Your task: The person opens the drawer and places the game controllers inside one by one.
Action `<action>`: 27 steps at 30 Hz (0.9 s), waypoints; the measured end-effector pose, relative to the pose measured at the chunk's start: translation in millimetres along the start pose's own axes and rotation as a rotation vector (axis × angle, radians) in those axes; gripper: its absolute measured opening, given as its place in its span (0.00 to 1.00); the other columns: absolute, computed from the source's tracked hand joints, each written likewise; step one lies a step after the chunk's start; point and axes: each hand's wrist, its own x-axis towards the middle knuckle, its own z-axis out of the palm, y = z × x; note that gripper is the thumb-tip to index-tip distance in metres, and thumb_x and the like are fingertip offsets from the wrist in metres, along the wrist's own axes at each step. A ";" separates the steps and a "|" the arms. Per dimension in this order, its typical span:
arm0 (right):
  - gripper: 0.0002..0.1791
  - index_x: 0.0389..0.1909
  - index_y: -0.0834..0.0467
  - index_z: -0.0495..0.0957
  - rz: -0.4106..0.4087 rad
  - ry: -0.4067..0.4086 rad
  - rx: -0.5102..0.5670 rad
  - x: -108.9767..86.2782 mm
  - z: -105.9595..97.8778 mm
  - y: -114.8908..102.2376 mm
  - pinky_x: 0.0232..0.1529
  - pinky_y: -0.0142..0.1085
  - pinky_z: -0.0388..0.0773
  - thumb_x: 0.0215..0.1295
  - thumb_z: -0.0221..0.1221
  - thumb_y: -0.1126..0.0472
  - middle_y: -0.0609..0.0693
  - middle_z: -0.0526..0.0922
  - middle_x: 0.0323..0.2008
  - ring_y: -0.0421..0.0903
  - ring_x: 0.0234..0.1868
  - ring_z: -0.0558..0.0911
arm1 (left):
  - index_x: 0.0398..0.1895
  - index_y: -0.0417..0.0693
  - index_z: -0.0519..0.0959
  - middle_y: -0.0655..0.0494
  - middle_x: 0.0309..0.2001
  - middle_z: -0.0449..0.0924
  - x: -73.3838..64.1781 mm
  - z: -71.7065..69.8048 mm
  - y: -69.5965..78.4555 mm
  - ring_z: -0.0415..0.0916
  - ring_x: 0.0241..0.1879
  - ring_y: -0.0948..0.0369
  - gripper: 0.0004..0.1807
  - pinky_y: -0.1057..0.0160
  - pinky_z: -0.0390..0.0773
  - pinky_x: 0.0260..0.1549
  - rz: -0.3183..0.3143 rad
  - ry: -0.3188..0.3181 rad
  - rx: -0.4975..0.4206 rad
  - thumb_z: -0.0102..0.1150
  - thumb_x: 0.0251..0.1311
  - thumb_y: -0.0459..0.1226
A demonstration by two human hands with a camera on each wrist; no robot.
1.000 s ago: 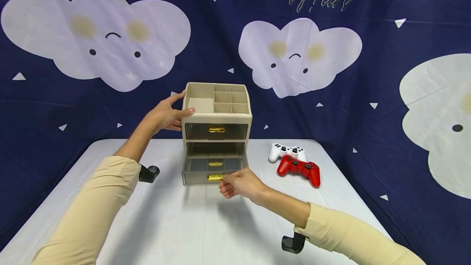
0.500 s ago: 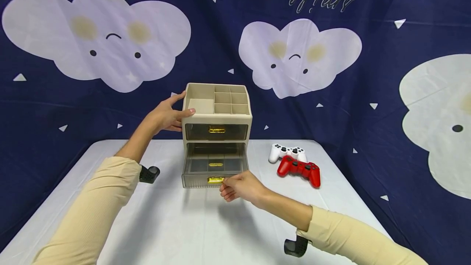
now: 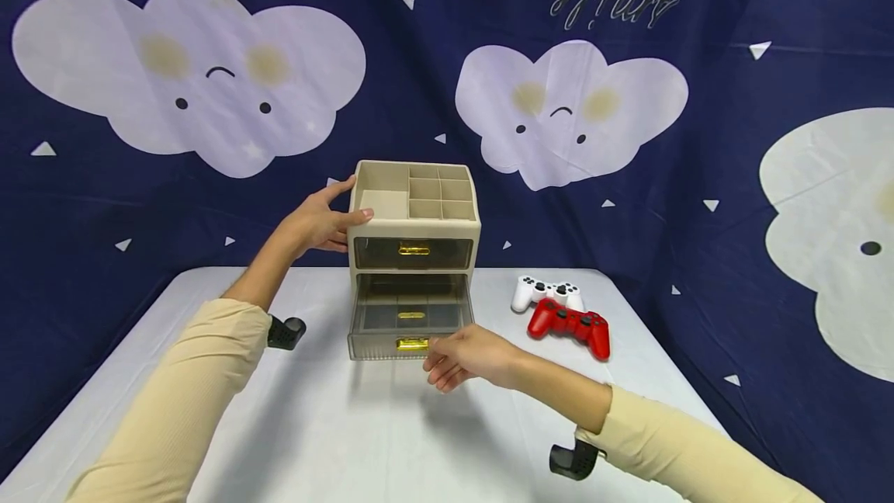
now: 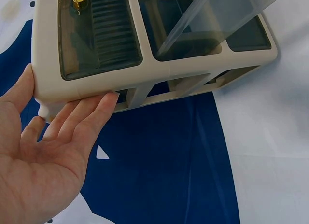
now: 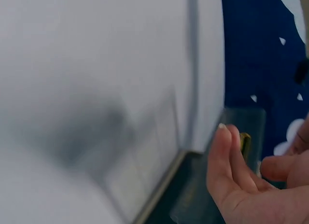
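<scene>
Right hand (image 3: pixel 471 357): fingers and thumb apart, just at the handle (image 3: pixel 412 345); contact unclear. Middle drawer (image 3: pixel 377 348), ahead of that hand, stands out. Right of that hand, farther: red pad (image 3: pixel 569 324), then white pad (image 3: pixel 546 290). Left hand (image 3: pixel 317 222): fingers straight against the cabinet (image 3: pixel 419 230), unclamped. Step, judged: opening drawer, near done; next calls for clearing the handle, cabinet steadied
</scene>
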 end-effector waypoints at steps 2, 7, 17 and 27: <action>0.23 0.43 0.75 0.82 0.011 -0.029 -0.030 -2.5 -7.4 -6.3 0.39 0.39 0.88 0.78 0.50 0.56 0.54 0.88 0.28 0.42 0.27 0.85 | 0.83 0.70 0.38 0.31 0.68 0.70 -0.2 -0.1 0.3 0.78 0.60 0.37 0.48 0.42 0.80 0.58 0.002 0.002 -0.001 0.59 0.72 0.49; 0.25 0.46 0.75 0.82 0.026 -0.062 -0.076 -7.7 -24.7 -24.4 0.41 0.40 0.88 0.79 0.50 0.54 0.55 0.88 0.30 0.44 0.29 0.86 | 0.83 0.70 0.37 0.31 0.68 0.69 -0.5 -0.1 0.4 0.78 0.61 0.38 0.48 0.42 0.80 0.59 -0.006 -0.009 -0.010 0.59 0.72 0.48; 0.27 0.48 0.74 0.82 -0.014 -0.008 -0.122 -4.7 -68.3 -42.1 0.43 0.39 0.87 0.80 0.50 0.51 0.51 0.87 0.30 0.45 0.32 0.86 | 0.83 0.70 0.38 0.32 0.69 0.69 0.2 0.1 -0.1 0.78 0.61 0.38 0.49 0.44 0.81 0.58 0.001 -0.007 -0.009 0.60 0.71 0.49; 0.23 0.56 0.72 0.78 -0.064 0.195 -0.105 -1.6 -114.0 -33.2 0.49 0.40 0.86 0.78 0.54 0.55 0.52 0.85 0.35 0.44 0.35 0.85 | 0.83 0.70 0.38 0.32 0.69 0.69 0.3 -0.9 -1.3 0.78 0.61 0.39 0.49 0.45 0.81 0.57 -0.006 0.005 -0.008 0.61 0.71 0.49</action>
